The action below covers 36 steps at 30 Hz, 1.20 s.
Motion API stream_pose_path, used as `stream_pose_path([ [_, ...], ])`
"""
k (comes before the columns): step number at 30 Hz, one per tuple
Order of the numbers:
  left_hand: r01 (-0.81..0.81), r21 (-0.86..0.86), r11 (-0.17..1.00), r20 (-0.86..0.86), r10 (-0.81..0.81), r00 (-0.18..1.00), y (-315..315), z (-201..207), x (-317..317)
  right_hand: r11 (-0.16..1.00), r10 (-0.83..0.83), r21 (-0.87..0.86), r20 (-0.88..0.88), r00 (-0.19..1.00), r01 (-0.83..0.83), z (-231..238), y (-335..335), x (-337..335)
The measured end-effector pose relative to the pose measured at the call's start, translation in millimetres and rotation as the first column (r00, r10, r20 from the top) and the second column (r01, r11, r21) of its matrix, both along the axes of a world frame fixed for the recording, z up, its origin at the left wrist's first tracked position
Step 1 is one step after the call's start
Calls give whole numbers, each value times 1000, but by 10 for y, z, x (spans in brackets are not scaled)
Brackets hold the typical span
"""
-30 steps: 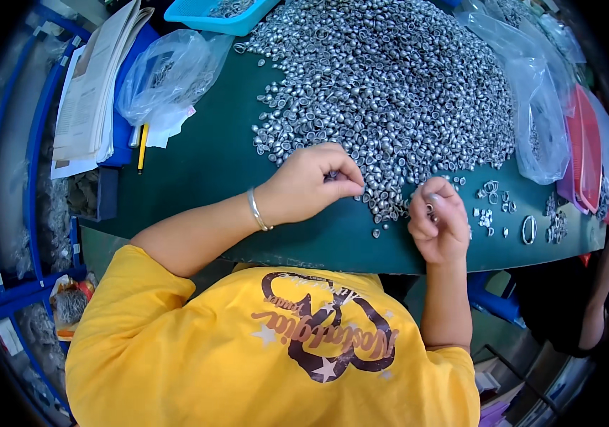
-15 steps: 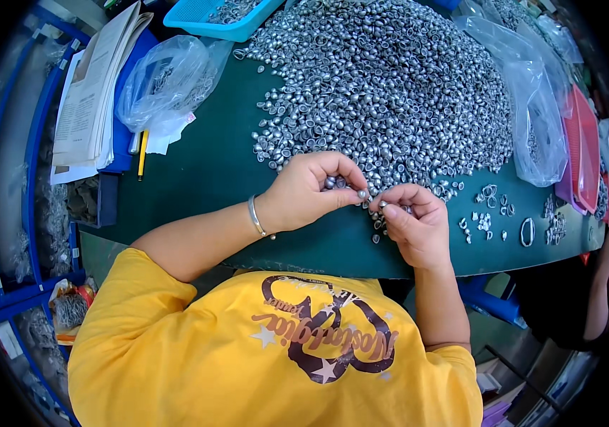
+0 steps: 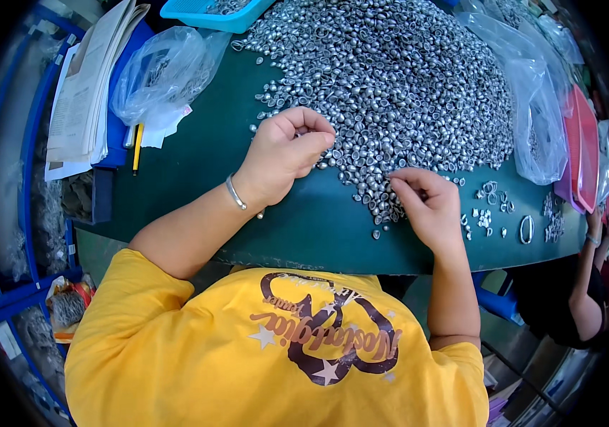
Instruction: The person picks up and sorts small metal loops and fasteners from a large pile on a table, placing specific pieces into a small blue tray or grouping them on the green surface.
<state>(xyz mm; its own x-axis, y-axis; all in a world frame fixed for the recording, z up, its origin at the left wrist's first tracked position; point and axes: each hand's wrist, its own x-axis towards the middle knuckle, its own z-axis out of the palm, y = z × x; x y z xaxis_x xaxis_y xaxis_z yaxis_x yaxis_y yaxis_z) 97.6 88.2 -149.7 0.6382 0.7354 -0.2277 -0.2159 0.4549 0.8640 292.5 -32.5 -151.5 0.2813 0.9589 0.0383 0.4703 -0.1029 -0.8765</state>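
A wide heap of small silver-grey metal pieces [image 3: 404, 85], domed and hollow, covers much of the green table [image 3: 283, 235]. At the heap's left front edge is my left hand [image 3: 276, 156], its fingers curled and the thumb against the index finger. Any piece in that pinch is too small or hidden to make out. My right hand [image 3: 432, 210] rests by the heap's front edge, thumb and index fingertips together over the pieces. What lies between them cannot be made out. A narrow tongue of pieces [image 3: 379, 203] spreads on the table just left of my right hand.
Small groups of rings and metal parts [image 3: 489, 196] lie to the right, near a single larger ring [image 3: 526, 229]. Clear plastic bags [image 3: 539, 128], a red basket [image 3: 583, 149], a blue basket [image 3: 237, 20], and papers [image 3: 91, 92] surround the heap. A co-worker's arm [image 3: 589, 292] shows at far right.
My hands have moved apart from their meeting point at the heap's front. The left went up and left, the right slightly right. The co-worker's arm at far right has shifted.
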Motion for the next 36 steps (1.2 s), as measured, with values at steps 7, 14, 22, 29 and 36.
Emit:
stream_pose_path([
  [7, -14, 197, 980, -154, 45, 987, -55, 12, 53, 995, 5, 89, 458, 889, -52, -3, 208, -55],
  [14, 98, 549, 830, -304, 89, 949, -76, -22, 72, 1000, 16, 5, 466, 884, -20, 61, 200, -109],
  [22, 331, 908, 258, -366, 99, 926, 1, -116, 365, 991, -57, -107, -886, 461, -83, 153, 162, 142],
  [29, 428, 877, 217, -455, 95, 885, 8, -189, 425, 987, -92, -157, -346, 934, 39, 123, 281, 147],
  [36, 444, 877, 182, -474, 176, 863, -19, -159, 416, 989, 1, 140, 322, 947, -49, -47, 400, 53],
])
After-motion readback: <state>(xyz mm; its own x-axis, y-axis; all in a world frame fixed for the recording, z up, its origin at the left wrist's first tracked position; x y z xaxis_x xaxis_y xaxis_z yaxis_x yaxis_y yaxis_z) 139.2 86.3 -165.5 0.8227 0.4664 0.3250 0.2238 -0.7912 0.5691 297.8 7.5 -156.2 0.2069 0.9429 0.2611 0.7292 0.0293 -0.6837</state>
